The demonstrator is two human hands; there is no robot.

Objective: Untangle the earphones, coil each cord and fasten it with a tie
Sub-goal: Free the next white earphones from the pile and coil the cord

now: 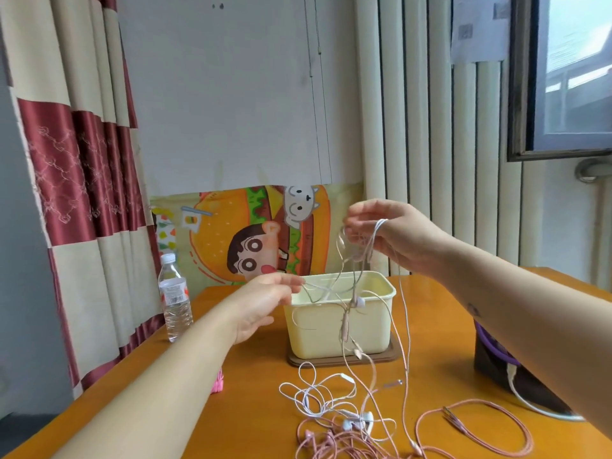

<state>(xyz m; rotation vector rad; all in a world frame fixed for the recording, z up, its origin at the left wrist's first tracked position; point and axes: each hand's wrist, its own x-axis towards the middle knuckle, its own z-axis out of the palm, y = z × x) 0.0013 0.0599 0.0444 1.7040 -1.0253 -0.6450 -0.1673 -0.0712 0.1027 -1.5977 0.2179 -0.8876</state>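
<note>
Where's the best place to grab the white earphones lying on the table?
Probably the far left loops of the white earphones, pinched from above: they lie flat and clear of the pink earphones, which cross the earbud end nearer you.

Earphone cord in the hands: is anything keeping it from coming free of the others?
Yes. The right hand and left hand hold the cord up, but its lower end runs down into the tangled pile of pink and white cords on the table.
</note>
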